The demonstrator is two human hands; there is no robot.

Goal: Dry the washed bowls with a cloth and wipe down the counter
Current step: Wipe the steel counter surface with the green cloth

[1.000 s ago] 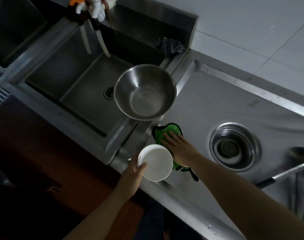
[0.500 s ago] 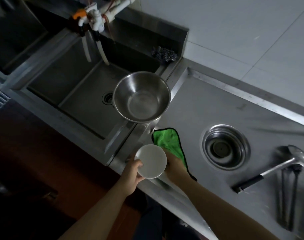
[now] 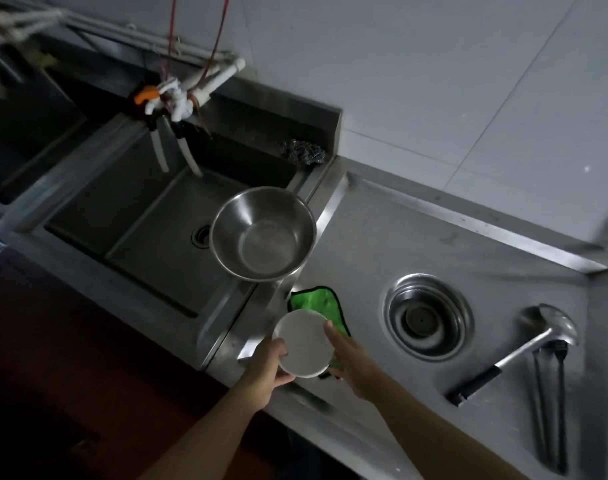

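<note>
My left hand [image 3: 267, 367] holds a small white bowl [image 3: 304, 342] by its near rim, just above the counter's front edge. My right hand [image 3: 351, 362] lies on the near end of a green cloth [image 3: 318, 301] with a dark hem, and one finger touches the bowl's right rim. Whether it grips the cloth is hidden behind the bowl. The cloth's far part lies flat on the steel counter [image 3: 416, 230]. A large steel bowl [image 3: 262, 233] stands on the ledge between sink and counter.
The sink basin [image 3: 139, 220] lies left, with taps [image 3: 170, 98] and hoses above it. A steel scourer [image 3: 304, 152] sits in the sink's back corner. A round drain recess [image 3: 429, 315], a ladle [image 3: 513, 351] and tongs [image 3: 548, 403] are on the right.
My right hand slid back along the green cloth toward the counter's front edge and now touches the white bowl's rim. The camera tilted up, so more wall shows.
</note>
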